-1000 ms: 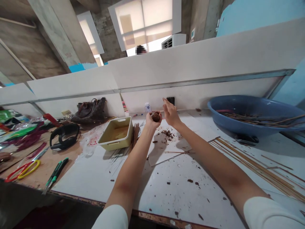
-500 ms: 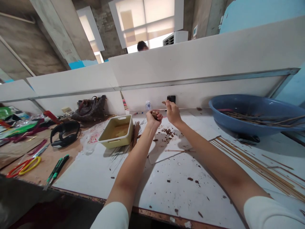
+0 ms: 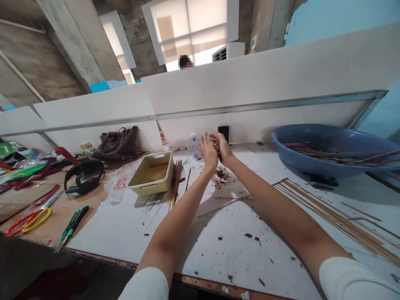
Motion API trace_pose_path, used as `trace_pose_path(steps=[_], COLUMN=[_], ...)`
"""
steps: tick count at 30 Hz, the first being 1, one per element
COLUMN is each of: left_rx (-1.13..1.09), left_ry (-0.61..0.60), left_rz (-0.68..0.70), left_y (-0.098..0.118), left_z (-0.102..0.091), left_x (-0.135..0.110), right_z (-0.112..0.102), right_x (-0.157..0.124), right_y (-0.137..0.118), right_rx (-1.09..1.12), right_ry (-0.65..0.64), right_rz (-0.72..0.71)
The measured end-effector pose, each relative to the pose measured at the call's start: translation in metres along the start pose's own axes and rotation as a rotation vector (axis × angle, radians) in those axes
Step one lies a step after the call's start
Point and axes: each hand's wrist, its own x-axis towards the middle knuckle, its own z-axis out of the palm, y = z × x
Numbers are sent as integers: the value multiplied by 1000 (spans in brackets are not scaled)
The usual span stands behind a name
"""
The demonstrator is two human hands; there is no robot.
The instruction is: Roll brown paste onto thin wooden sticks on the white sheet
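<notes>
Left hand [image 3: 208, 153], fingers spread, is resting open beside the right hand [image 3: 223, 150], whose grip is clenching a rough brown clump [image 3: 217, 146] above dark crumbs [image 3: 222, 175] on the white bench [image 3: 200, 258].

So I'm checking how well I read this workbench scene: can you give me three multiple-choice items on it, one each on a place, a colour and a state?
1. Where does the small plastic bottle stand?
A) On the floor
B) At the back of the white bench, beyond the hands
C) In the left hand

2. What colour is the large basin holding thin sticks?
A) Red
B) Yellow
C) Blue

3. How are the left hand and right hand placed?
A) Raised close together around brown material
B) Flat on the bench
C) Far apart

Answers:
1 B: the bottle stands upright near the back edge, just past the hands.
2 C: the basin's rim and sides are plainly blue.
3 A: both hands are lifted off the bench, with the brown material between them.
</notes>
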Motion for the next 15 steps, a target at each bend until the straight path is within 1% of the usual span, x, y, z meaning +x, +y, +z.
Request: trace_pose_path(steps=[1,2,3,4,5,7,9,12,15], left_rx=[101,164,221,270,310,331,251,7,-248], left_ry=[43,93,141,181,212,231,203,173,246], left_rz=[19,-3,-34,-59,-72,-77,-101,-187,-260], left_y=[-1,-1,-1,0,0,2,4,4,-1], left_z=[-4,-7,-11,-13,-15,-14,-10,-3,-2], left_x=[2,5,7,8,9,6,0,-8,-7], right_z=[3,5,7,8,9,6,0,-9,-13], right_x=[-2,-4,-6,-7,-7,-5,-2,2,1], right_y=[2,4,6,7,8,8,5,-4,-13], right_rx=[-57,-134,-230,-339,-447,-615,-680,-646,-624], right_ry=[-59,-102,-115,-93,-42,73,138,151,100], right_rz=[-2,-18,-50,-97,-149,-230,-276,-335,-367])
